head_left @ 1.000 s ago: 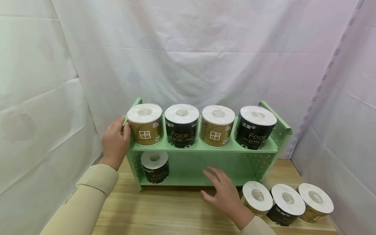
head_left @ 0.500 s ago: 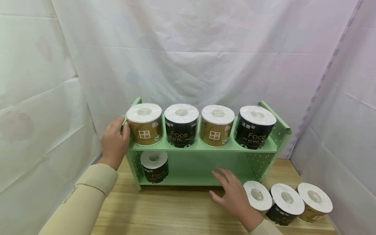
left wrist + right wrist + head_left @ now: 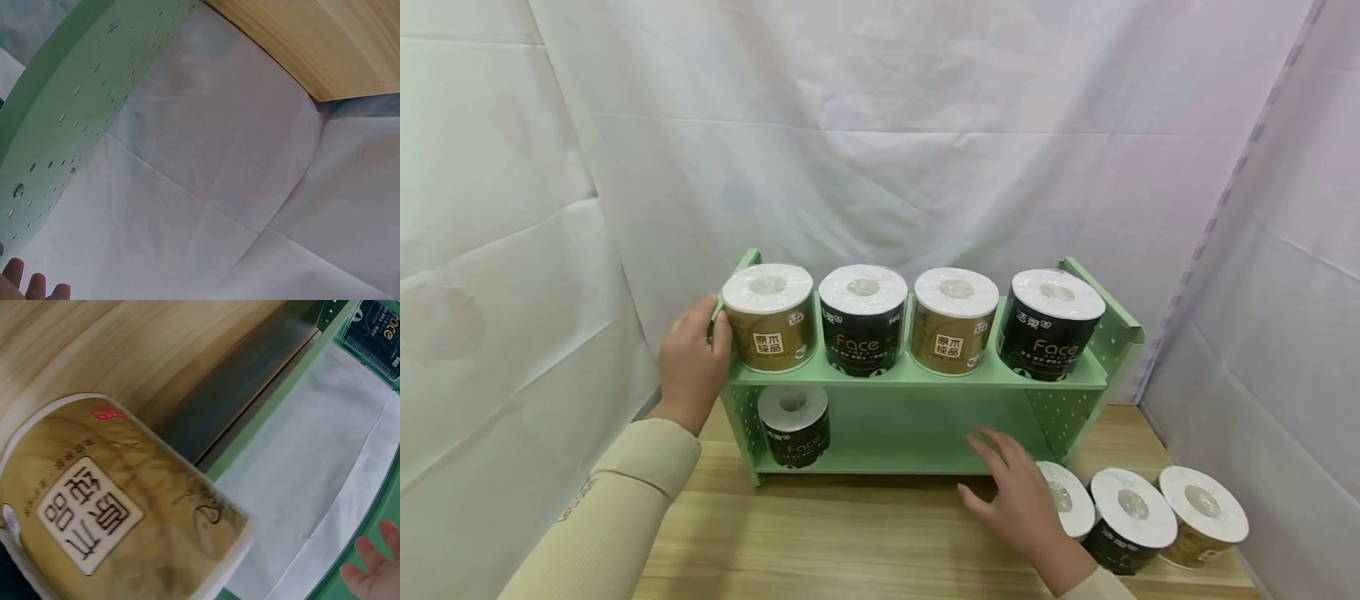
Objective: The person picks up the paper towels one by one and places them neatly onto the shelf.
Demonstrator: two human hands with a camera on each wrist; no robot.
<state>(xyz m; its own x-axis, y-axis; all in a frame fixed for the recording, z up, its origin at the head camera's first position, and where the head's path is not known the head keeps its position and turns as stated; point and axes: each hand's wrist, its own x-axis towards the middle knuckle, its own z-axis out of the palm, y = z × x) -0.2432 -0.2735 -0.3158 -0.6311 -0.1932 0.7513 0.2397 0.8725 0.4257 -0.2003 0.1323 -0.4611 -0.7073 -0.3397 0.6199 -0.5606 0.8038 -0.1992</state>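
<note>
My left hand [image 3: 695, 358] rests at the upper left end of a green two-tier shelf [image 3: 917, 383], its thumb by the front edge beside a gold toilet paper roll [image 3: 769, 337]. In the left wrist view, its straight fingertips [image 3: 37, 284] show below the perforated side panel [image 3: 81, 100]. Over the table, my right hand [image 3: 1018, 500] holds nothing, its fingers spread and gently bent. Just right of it stands another gold roll [image 3: 1067, 500], partly hidden by the hand; the right wrist view shows that roll's label [image 3: 90, 515] up close.
The upper tier also bears a black roll [image 3: 863, 337], a gold roll [image 3: 953, 337] and another black roll [image 3: 1051, 337]. One black roll [image 3: 795, 437] stands at the lower tier's left. Right of my right hand are a black roll [image 3: 1127, 525] and a gold one [image 3: 1201, 517]. White cloth [image 3: 917, 167] hangs behind.
My right hand has moved rightward in front of the shelf, toward the nearest gold roll on the table, and now covers part of it. The left hand has stayed in place.
</note>
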